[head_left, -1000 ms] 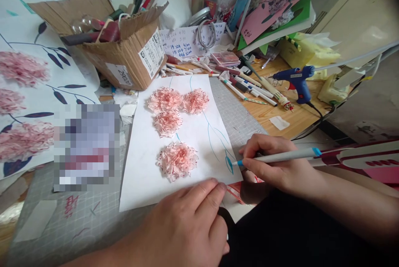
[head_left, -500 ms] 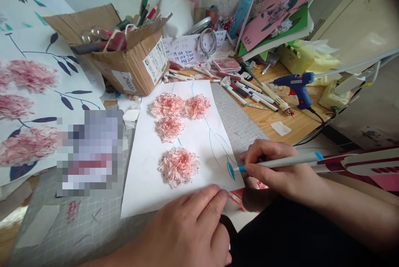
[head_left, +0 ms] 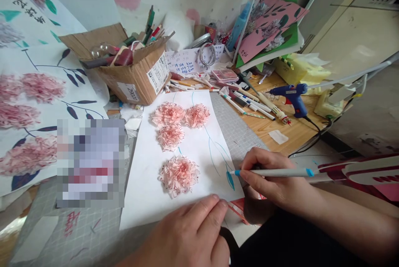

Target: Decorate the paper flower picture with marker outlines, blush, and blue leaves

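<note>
My right hand (head_left: 271, 175) pinches a white marker with blue ends (head_left: 280, 172), its tip at a blue leaf (head_left: 230, 180) near the right edge of a white sheet (head_left: 143, 200). Several crinkled pink paper flowers are on that sheet, the lowest one (head_left: 179, 175) nearest me. Thin blue stem lines run down from the upper flowers to the leaf. My left hand (head_left: 193, 229) lies on the sheet's near edge, index and middle fingers stretched out, the others curled beneath; it holds nothing that I can see.
A cardboard box (head_left: 124, 78) of tools stands behind the sheet. Pens (head_left: 249, 103) and a blue glue gun (head_left: 291, 94) lie at the back right. A finished flower picture (head_left: 46, 63) is at the left, beside a blurred object (head_left: 93, 159). A grey cutting mat (head_left: 93, 233) lies underneath.
The view has tilted, so the scene sits slightly lower. The marker tip has moved up to the leaf's upper end, and the pen lies closer to level. The leaf's blue fill looks fuller.
</note>
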Motion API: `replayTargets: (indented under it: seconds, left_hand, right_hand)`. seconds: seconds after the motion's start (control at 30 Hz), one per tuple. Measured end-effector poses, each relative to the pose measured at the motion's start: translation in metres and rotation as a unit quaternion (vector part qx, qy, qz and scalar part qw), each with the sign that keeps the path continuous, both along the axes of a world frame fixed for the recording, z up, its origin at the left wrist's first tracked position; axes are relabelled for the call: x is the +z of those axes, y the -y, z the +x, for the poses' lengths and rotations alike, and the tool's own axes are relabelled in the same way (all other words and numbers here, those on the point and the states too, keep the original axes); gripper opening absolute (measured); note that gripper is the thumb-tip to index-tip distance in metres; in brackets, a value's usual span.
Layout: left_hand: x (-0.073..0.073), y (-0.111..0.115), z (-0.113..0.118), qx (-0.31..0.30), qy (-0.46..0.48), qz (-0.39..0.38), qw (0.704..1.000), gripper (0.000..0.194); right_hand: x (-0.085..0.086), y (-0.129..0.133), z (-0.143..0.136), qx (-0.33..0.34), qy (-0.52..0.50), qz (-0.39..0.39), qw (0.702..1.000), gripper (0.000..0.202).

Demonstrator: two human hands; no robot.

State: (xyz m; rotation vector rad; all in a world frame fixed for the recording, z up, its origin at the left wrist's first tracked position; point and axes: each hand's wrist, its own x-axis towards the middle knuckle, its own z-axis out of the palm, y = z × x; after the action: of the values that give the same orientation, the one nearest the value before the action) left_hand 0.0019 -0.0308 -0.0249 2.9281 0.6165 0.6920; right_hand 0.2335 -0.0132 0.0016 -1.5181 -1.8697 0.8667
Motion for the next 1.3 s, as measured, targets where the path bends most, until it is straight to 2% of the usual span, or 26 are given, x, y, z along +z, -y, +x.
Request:
replayTargets:
  seconds: [0.1, 0.27, 0.43, 0.6, 0.77, 0.9, 1.13, 1.3]
  left_hand:
    - [0.000, 0.001, -0.001, -0.001, 0.003, 0.012, 1.000, 0.022]
    - [0.003, -0.001, -0.001, -0.011, -0.013, 0.020, 1.000, 0.019]
    - [0.005, -0.003, 0.000, -0.017, -0.024, 0.016, 0.999, 0.024]
    - [0.006, -0.003, 0.001, -0.026, -0.044, 0.014, 0.999, 0.020]
    - [0.007, -0.003, 0.001, -0.036, -0.057, 0.002, 0.998, 0.016]
    - [0.010, -0.003, 0.000, -0.037, -0.059, -0.010, 0.998, 0.013]
    - [0.010, -0.003, 0.000, -0.034, -0.066, -0.028, 0.997, 0.012]
    - [0.008, -0.001, 0.000, -0.026, -0.057, -0.022, 0.998, 0.009]
  right_hand:
    - [-0.001, 0.001, 0.002, 0.032, -0.008, -0.022, 0.999, 0.016]
    - [-0.003, 0.002, 0.004, -0.004, -0.016, 0.000, 1.000, 0.015]
    - [-0.004, 0.002, 0.004, 0.035, -0.024, -0.033, 0.999, 0.016]
    - [-0.003, 0.002, 0.004, 0.001, -0.016, -0.021, 1.000, 0.015]
    - [-0.002, 0.005, 0.006, 0.036, -0.022, -0.052, 0.998, 0.016]
    - [-0.001, 0.005, 0.007, 0.017, -0.011, -0.037, 0.999, 0.016]
    - [0.001, 0.005, 0.011, 0.077, -0.016, -0.058, 0.995, 0.014]
    - [0.000, 0.003, 0.007, 0.023, -0.032, -0.026, 0.999, 0.015]
